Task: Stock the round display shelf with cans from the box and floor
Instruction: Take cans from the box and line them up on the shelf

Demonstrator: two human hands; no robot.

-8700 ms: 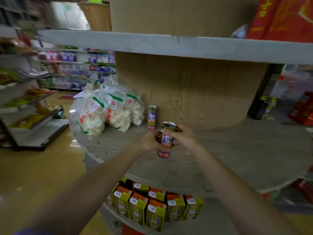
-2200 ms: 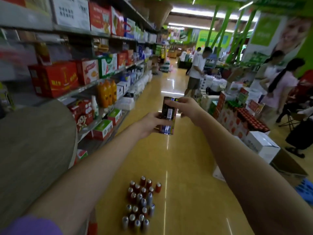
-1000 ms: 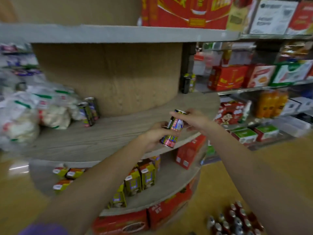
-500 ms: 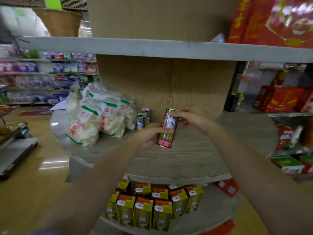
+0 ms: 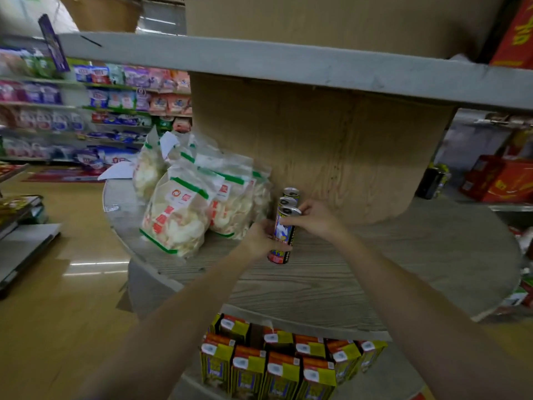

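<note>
Shelf: can now beside two others.

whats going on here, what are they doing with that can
A person is stocking a round wooden display shelf. Both hands hold one can: the left hand grips its lower side and the right hand grips near the top. It is being placed just in front of two cans already standing by the shelf's central column, beside bags of white snacks. Juice cartons fill the tier below.
</note>
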